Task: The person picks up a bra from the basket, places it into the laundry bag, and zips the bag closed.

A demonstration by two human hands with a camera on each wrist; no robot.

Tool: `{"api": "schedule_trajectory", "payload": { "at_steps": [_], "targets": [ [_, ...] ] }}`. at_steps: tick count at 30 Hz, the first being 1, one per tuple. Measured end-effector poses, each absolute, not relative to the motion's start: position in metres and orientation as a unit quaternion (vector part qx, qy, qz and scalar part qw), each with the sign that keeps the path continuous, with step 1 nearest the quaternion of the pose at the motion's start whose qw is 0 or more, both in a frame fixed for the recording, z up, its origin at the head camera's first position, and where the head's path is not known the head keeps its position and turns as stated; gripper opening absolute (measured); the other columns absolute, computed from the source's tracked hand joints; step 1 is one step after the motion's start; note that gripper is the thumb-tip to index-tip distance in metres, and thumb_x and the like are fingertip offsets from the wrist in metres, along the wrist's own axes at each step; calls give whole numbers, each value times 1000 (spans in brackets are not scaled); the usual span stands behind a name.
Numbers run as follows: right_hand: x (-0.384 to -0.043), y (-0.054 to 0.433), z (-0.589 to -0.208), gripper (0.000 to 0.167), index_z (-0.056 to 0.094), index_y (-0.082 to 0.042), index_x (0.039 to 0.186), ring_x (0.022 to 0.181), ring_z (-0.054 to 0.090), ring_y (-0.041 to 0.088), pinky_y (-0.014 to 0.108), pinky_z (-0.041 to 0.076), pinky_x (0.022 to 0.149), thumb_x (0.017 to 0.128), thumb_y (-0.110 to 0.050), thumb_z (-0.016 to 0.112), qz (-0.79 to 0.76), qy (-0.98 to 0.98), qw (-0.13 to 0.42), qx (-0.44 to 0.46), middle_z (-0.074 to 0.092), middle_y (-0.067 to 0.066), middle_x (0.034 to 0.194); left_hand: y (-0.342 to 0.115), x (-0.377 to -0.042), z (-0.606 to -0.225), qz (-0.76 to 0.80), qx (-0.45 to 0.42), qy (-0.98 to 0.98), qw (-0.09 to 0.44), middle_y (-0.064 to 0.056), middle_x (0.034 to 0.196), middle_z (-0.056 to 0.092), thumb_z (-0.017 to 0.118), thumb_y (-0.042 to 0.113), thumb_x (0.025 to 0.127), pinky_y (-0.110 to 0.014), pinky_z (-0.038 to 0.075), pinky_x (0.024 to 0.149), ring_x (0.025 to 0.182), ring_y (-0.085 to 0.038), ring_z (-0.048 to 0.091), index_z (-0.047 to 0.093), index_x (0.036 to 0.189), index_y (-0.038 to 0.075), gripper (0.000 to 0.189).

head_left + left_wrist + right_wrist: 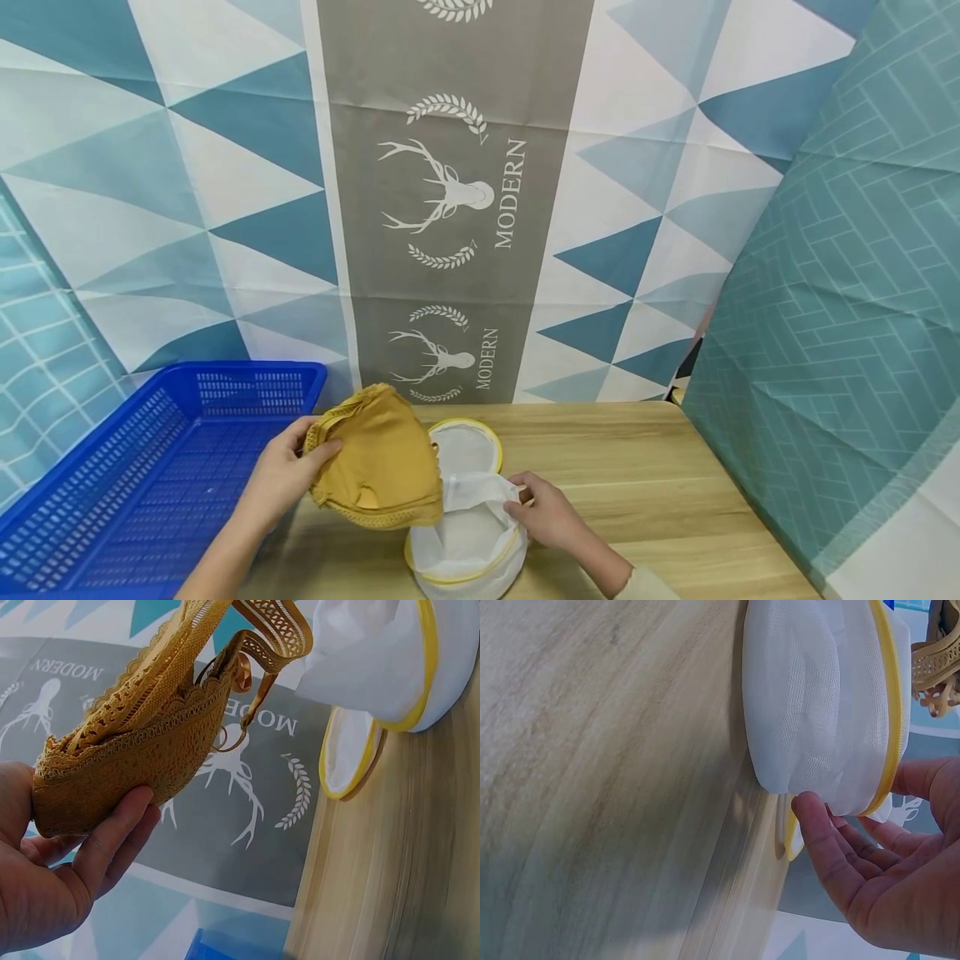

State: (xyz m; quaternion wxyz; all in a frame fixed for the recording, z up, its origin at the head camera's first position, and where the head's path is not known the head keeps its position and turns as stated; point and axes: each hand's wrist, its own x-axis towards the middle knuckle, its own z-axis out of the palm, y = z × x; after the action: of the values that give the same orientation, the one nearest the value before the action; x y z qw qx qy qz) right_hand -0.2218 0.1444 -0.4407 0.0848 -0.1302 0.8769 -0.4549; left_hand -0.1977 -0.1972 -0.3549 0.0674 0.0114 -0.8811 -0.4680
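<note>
My left hand (281,471) grips a folded mustard-yellow bra (382,467), thumb on one face, and holds it up above the table. In the left wrist view, the bra (142,742) shows its lace edge, with straps and rings hanging toward the white bag. A white mesh laundry bag (480,575) with yellow zipper trim stands on the table, its lid folded back and its mouth uncovered. My right hand (551,510) pinches the bag's rim on the right side. In the right wrist view, the fingers (829,851) lie against the mesh wall (795,712).
A blue plastic basket (187,375) with perforated walls stands at the left. The wooden table (622,467) runs to the right, up to a teal patterned cloth (847,333). A printed curtain (450,275) hangs behind the table.
</note>
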Motion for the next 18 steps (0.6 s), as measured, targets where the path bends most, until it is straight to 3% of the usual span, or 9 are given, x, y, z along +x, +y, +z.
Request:
{"api": "schedule_trajectory", "payload": {
  "at_steps": [8, 18],
  "targets": [
    [-222, 144, -442, 32, 55, 2, 119, 66, 56, 14, 23, 46, 48, 90, -10, 59, -460, 874, 80, -135, 59, 9, 90, -185, -200, -358, -479, 7, -875, 75, -16, 107, 63, 61, 21, 90, -25, 49, 63, 78, -11, 59, 53, 124, 5, 38],
    [-222, 145, -442, 30, 56, 1, 118, 60, 54, 13, 21, 45, 45, 90, -10, 59, -462, 873, 83, -136, 58, 8, 89, -168, -204, -358, -474, -4, -877, 82, -14, 109, 64, 62, 21, 89, -26, 48, 65, 83, -15, 60, 58, 120, 7, 34]
  ]
}}
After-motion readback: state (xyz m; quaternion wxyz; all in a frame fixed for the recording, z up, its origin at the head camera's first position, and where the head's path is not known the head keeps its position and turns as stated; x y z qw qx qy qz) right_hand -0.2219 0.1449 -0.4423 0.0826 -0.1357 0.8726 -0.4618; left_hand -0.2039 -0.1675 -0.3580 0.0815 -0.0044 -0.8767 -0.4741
